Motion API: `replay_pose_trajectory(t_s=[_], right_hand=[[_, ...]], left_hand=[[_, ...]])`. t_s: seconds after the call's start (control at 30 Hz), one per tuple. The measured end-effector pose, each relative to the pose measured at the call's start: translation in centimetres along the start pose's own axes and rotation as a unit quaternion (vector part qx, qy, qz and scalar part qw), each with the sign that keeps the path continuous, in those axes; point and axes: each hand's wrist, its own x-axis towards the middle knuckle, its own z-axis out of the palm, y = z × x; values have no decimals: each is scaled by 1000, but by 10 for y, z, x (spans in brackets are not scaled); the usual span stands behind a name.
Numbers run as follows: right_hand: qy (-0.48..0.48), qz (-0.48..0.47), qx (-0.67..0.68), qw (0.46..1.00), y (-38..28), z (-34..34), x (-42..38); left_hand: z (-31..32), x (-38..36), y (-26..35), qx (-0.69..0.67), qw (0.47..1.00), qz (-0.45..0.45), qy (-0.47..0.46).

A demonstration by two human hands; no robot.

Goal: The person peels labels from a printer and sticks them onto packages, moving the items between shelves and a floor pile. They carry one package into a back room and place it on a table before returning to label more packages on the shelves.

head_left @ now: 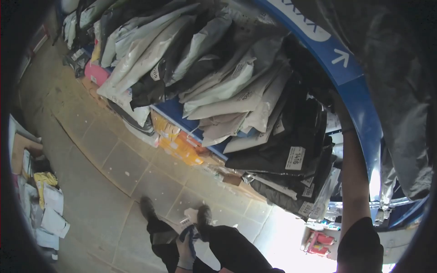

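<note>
My left hand (185, 255), in a pale glove, hangs low in front of my legs. It is closed on a small packet (186, 222) with a white printed label; a dark blue patch shows by the fingers. My right hand (339, 109), in a dark glove, reaches up into the shelf behind the blue shelf edge (359, 95). Its fingers are in shadow among dark bags, so their grip is hidden. Just left of it leans a black plastic mailing bag (273, 152) with a white label reading 1416. Grey mailing bags (246, 102) stand packed beside it.
A blue shelf board (175, 113) carries the long row of bags. Beneath it lie orange-yellow packages (175, 143) and a cardboard box (232, 179). Packages (52, 204) are piled at the left. Red items (321, 241) sit low at right. The floor (120, 166) is tiled.
</note>
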Motion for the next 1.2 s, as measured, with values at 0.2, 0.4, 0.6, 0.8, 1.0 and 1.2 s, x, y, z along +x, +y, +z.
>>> replay_pose_trajectory(t_s=[0.2, 0.4, 0.6, 0.8, 1.0, 1.2], right_hand=[[66, 119, 294, 946, 2, -111, 86], [68, 223, 490, 840, 5, -153, 134], [-17, 279, 611, 740, -41, -163, 156], [-55, 299, 720, 624, -52, -151, 137], [-26, 352, 790, 502, -54, -83, 102], [243, 163, 296, 909, -49, -120, 64]], left_hand=[[-13, 45, -59, 12, 1000, -24, 2], [-29, 78, -100, -27, 995, -30, 89], [-30, 47, -50, 145, 981, 124, 20], [-9, 26, -12, 163, 980, 103, -45], [-6, 16, 7, 144, 989, 33, -11], [-34, 71, -62, 76, 989, 96, 88]])
